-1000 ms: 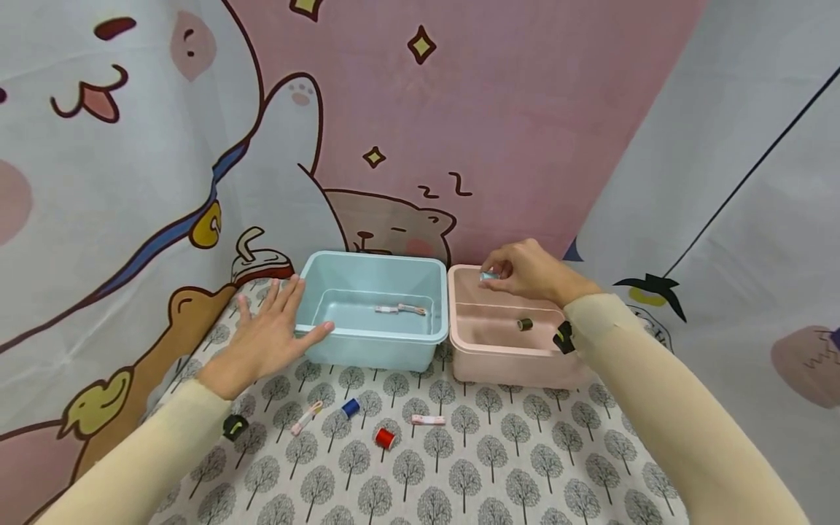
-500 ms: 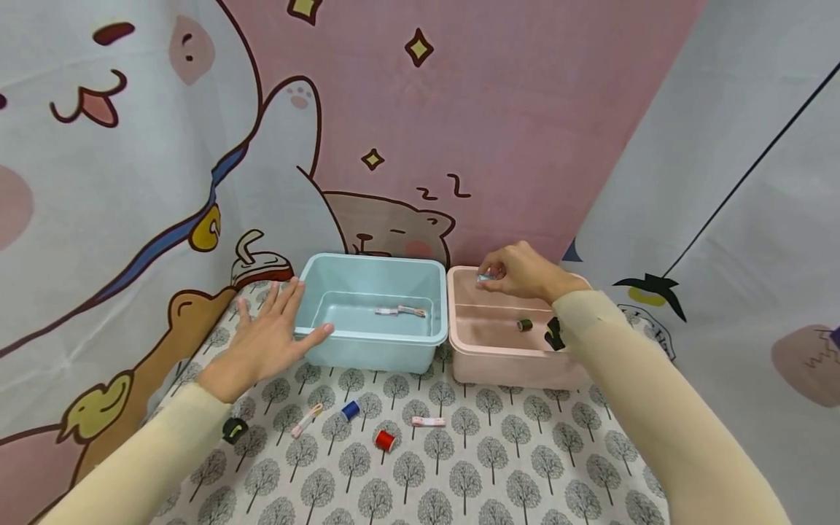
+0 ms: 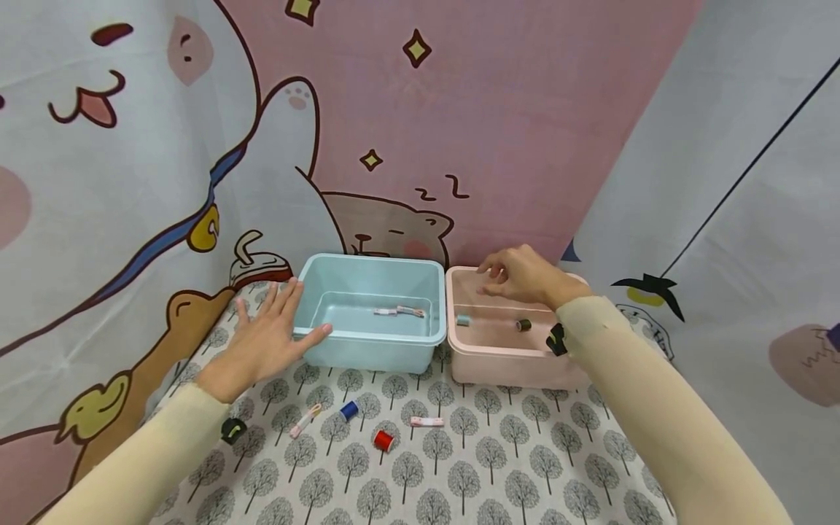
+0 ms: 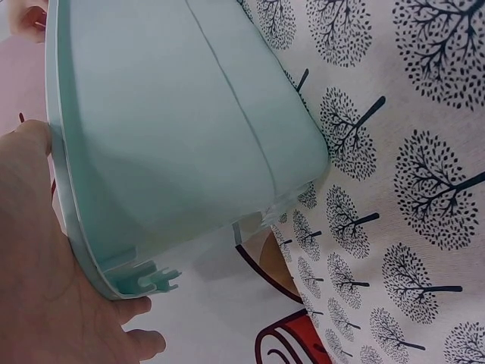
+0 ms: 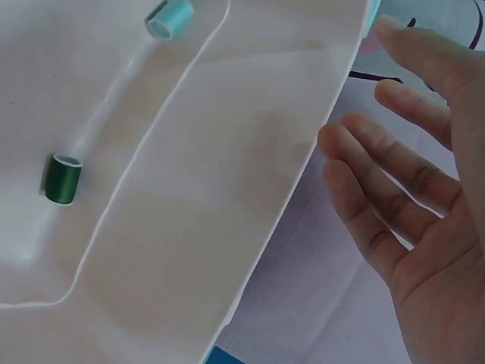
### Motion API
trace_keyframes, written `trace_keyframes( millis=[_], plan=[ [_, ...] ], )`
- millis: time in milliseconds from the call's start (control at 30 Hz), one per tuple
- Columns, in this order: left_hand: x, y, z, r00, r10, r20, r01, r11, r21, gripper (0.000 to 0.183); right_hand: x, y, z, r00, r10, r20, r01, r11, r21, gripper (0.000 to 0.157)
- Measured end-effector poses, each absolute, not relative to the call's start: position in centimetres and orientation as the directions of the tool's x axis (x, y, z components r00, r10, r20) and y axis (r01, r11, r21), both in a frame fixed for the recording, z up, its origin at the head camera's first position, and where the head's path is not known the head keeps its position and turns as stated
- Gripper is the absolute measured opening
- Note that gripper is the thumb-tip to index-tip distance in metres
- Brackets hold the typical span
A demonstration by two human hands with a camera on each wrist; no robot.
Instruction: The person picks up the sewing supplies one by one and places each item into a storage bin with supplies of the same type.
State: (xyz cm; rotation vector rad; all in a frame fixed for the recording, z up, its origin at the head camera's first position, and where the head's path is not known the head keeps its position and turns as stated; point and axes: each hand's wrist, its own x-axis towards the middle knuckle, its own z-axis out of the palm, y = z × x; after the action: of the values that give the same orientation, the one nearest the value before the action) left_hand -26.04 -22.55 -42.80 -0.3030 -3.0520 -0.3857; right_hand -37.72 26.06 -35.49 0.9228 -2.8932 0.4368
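Note:
My right hand (image 3: 525, 277) hovers over the pink bin (image 3: 518, 351), fingers apart and holding nothing. Down in that bin lie a light-blue thread spool (image 5: 173, 18) and a dark green thread spool (image 5: 64, 180). With fingers spread, my left hand (image 3: 265, 343) rests at the left rim of the light-blue bin (image 3: 370, 350). Inside the light-blue bin are two small folded bundles of pale tape or cord, a flat one (image 3: 385, 312) and a looped one (image 3: 410, 311).
In front of the bins, on the tree-print cloth (image 3: 499, 481), lie a blue spool (image 3: 349, 410), a red spool (image 3: 383, 440), a looped pale bundle (image 3: 305, 421) and a flat pink-white strip (image 3: 426, 421). A cartoon-printed curtain (image 3: 525, 131) rises behind the bins.
The right hand has let go of the light-blue spool, which has dropped into the pink bin. Its fingers have parted. The left hand has stayed at the light-blue bin's rim.

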Motion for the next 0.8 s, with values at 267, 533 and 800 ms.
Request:
trace_keyframes(
  millis=[267,533,800],
  plan=[
    [-26.0,-22.6,-42.9,-0.979,0.189,0.07,0.201,0.948,0.245,0.115,-36.0,25.9,-35.1,-0.777,-0.586,0.23,-0.629,0.742,-0.231,0.033],
    [-26.1,-22.6,-42.8,-0.979,0.189,0.07,0.2,0.949,0.242,0.117,-33.4,25.8,-35.2,-0.761,-0.564,0.32,-0.645,0.712,-0.279,0.031],
    [-26.2,-22.6,-42.8,-0.979,0.194,0.066,0.205,0.949,0.239,0.116,-30.0,25.8,-35.5,-0.774,-0.535,0.34,-0.626,0.728,-0.281,0.034]
  ],
)
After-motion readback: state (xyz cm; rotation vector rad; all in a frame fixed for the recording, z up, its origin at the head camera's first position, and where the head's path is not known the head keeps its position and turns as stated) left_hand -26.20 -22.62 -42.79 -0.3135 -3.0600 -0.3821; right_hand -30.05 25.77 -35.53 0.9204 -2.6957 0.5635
